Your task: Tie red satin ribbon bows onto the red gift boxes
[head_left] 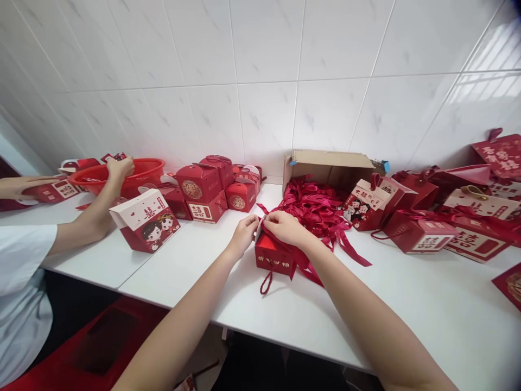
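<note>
A small red gift box with gold trim and a cord handle stands on the white table in front of me. My left hand pinches at the box's top left edge. My right hand grips the top of the box together with a red ribbon that trails off to the right. Both hands have their fingers closed on the box top.
A pile of red ribbons spills from an open cardboard carton. Stacked red boxes sit at the wall, more boxes and bags lie at right. At left, another person's hand reaches into a red basin beside a cartoon-printed box.
</note>
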A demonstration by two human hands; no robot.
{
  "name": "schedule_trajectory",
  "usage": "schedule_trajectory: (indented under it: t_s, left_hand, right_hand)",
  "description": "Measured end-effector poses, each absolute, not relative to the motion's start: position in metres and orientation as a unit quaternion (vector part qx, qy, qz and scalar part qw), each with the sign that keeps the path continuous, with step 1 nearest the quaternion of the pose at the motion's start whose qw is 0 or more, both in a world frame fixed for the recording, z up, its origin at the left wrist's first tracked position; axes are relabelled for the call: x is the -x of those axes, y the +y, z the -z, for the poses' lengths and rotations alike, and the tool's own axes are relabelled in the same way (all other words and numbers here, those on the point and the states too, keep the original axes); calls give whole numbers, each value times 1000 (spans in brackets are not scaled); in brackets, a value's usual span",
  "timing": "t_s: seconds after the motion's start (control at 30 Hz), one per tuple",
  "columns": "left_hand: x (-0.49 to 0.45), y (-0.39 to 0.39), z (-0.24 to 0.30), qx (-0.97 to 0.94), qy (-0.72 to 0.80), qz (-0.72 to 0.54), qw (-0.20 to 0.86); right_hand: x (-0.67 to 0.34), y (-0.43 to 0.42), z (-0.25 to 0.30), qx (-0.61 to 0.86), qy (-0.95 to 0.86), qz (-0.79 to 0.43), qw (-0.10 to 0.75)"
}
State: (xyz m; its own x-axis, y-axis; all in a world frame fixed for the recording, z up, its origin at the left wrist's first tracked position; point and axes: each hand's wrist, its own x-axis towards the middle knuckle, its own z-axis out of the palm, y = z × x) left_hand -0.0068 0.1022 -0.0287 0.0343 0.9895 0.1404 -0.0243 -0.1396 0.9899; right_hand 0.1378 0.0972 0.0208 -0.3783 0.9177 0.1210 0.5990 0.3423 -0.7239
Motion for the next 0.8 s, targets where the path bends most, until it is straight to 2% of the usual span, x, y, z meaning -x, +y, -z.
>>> schedule_trajectory:
  t_s: [0.23,0.8]
  left_hand:
    - [10,90,20,-574,404,-517,490]
    - [6,78,12,-687,362,-465,425]
  right_hand:
    - [-140,93,-20,458,-783,-321,272]
    - [-152,62,-18,448,-768,-331,315]
